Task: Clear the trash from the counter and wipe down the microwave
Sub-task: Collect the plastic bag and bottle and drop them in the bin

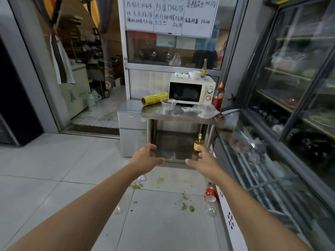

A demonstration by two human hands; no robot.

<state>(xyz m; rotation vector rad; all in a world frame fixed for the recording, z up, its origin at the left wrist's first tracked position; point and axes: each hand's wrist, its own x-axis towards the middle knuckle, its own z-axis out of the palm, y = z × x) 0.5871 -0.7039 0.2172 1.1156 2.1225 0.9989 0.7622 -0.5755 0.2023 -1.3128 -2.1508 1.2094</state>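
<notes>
Cream microwave (192,91), yellow film roll (154,99), red sauce bottle (218,98)

I see a dim indoor scene, brightest on the whiteboard (170,14) far ahead and on the pale floor tiles (54,160) at left, which carry a soft sheen. The glass display case (293,73) on my right is smeared with reflections and blur. Straight lines bow toward the edges from the wide lens. Both forearms near me look soft; the microwave (192,90) is fairly sharp.
</notes>
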